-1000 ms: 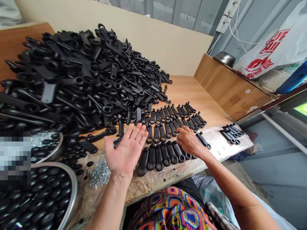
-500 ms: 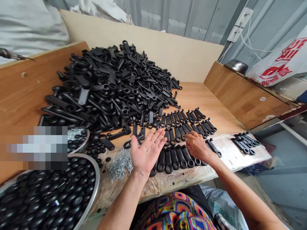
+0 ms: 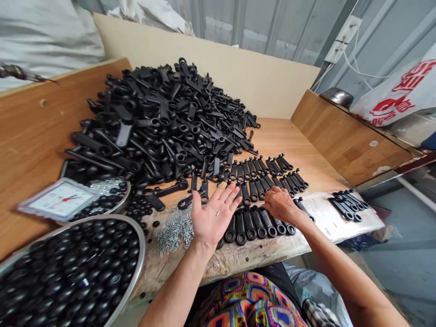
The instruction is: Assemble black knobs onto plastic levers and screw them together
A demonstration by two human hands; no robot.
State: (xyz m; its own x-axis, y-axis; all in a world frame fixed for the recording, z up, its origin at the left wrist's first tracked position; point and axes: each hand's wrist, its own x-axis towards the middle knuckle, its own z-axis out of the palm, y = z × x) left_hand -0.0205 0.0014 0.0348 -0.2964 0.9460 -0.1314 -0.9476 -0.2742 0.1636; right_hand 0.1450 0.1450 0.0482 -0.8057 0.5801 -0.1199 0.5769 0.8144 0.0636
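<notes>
My left hand (image 3: 214, 215) is palm up with its fingers stretched out. One small metal pin (image 3: 218, 213) rests on its palm. Several black crank-shaped handles (image 3: 251, 222) lie side by side in the front row, their ringed ends toward me. Over the far ends of that row is my right hand (image 3: 281, 204), its fingers pinched together; what is between the fingertips is hidden. To the left of my left hand, a heap of small metal pins (image 3: 173, 229) is spread on the table edge.
A large pile of black handles (image 3: 160, 109) fills the back left. A metal bowl of black knobs (image 3: 142, 245) stands front left, with a clock (image 3: 61, 200) behind it. More handles (image 3: 349, 204) lie at the right. Wooden side boards (image 3: 354, 141) bound the table.
My right hand stays over the front row with its fingers still pinched. The left hand remains open with the pin on its palm. The view has shifted slightly.
</notes>
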